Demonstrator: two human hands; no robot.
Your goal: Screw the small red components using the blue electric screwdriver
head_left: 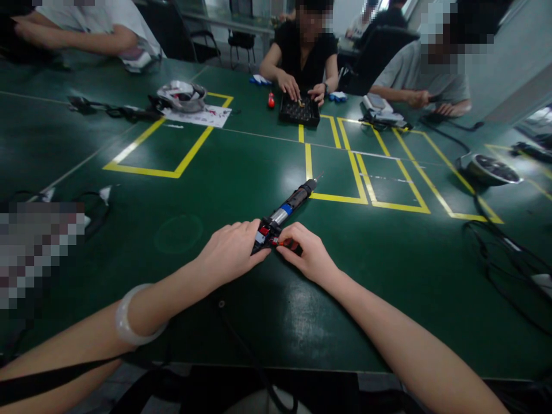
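Left hand point(230, 248): clamped on slim tool point(282, 213). Red part point(276, 241), tool's near end: pinched by right hand point(314, 253), apparently being adjusted; steadiness required.

Yellow tape point(140, 172) outlines rectangles on the green worktop point(366, 322), its surface gleaming with reflected light. Beyond it stand black chairs point(166, 31); a pale wall point(500, 63) rises at the right.

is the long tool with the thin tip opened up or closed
Open, at least toward its near end: the tool has red and pale inner parts showing there, uncovered.
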